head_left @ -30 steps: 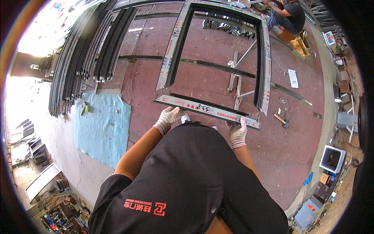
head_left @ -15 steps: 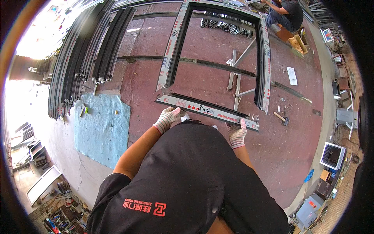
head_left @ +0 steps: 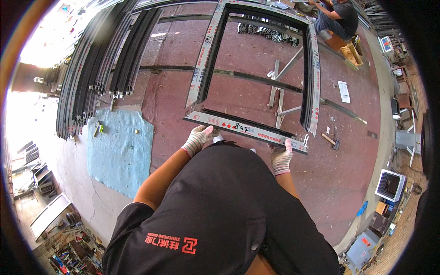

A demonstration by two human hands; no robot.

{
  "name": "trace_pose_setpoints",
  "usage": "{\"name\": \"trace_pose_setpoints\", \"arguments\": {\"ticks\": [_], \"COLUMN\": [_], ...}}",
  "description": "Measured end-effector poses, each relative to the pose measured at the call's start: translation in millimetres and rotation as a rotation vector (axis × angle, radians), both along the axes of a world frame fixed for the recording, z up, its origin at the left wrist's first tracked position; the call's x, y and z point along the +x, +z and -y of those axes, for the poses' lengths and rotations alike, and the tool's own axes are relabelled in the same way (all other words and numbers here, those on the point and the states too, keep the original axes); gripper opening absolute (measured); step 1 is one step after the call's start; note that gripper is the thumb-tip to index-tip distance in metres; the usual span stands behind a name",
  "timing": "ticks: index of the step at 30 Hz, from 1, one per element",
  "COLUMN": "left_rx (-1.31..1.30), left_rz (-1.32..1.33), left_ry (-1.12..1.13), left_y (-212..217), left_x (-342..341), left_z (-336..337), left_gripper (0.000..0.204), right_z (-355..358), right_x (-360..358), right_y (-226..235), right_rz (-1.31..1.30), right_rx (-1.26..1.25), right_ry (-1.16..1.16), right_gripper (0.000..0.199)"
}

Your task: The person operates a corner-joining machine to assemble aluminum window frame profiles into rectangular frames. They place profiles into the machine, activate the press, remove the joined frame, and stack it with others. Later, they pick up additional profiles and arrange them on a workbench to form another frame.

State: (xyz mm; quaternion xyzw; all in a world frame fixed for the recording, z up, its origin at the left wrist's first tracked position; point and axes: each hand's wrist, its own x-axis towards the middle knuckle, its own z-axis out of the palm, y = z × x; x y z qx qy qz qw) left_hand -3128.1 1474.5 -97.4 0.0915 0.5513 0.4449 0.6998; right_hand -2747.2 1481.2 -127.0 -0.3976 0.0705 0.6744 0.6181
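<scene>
My left hand (head_left: 198, 140), in a striped white glove, is closed on the near edge of a short window-frame profile (head_left: 250, 131), close to its left end. Near the other end, my right hand (head_left: 281, 158), gloved the same way, holds that profile with its thumb up on the face. The profile has mitred ends, grey printed film and black handwritten marks. Beyond it lies a three-sided rectangular frame (head_left: 201, 59) of matching profiles with black inner edges. Narrow gaps show between the profile and the frame's two side legs. My fingers under the profile are hidden.
A hammer (head_left: 331, 141) and a white paper (head_left: 343, 91) lie to the right. Light metal bars (head_left: 276, 87) show through the frame. Long dark profiles (head_left: 133, 50) are stacked at left, near a blue mat (head_left: 120, 153). A person (head_left: 339, 20) crouches at far right beside an open box (head_left: 352, 55).
The profile and both my hands appear slightly further right in the picture, as does the frame. My grip on the profile stays the same.
</scene>
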Motion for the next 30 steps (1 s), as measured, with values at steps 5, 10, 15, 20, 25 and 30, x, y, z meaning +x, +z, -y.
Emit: {"name": "trace_pose_setpoints", "arguments": {"ticks": [5, 10, 15, 20, 25, 30], "left_rx": [0.097, 0.111, 0.444, 0.673, 0.597, 0.693], "left_rz": [-0.376, -1.061, -1.378, -1.162, -1.276, -1.275], "left_ry": [-0.165, -0.350, -0.211, -0.516, -0.702, -0.633], "left_y": [25.3, 58.2, 40.6, 29.8, 26.0, 18.1], "left_x": [3.6, -44.9, -96.5, -110.7, -106.8, -107.5], "left_z": [-4.4, -0.5, -16.6, -44.2, -55.3, -51.6], "left_gripper": [0.029, 0.047, 0.120, 0.133, 0.129, 0.121], "right_z": [-6.9, -2.0, -14.6, -20.3, -22.8, -24.5], "right_x": [-4.8, -12.6, -16.7, -15.9, -15.3, -14.0], "right_y": [15.7, 36.8, 21.0, 8.6, 13.2, 15.0], "right_rz": [0.093, 0.159, 0.093, 0.079, 0.118, 0.154], "right_rx": [0.021, 0.159, -0.092, -0.090, -0.102, -0.096], "right_ry": [0.091, 0.159, -0.019, -0.036, -0.052, -0.058], "right_gripper": [0.047, 0.039, 0.055, 0.050, 0.061, 0.058]}}
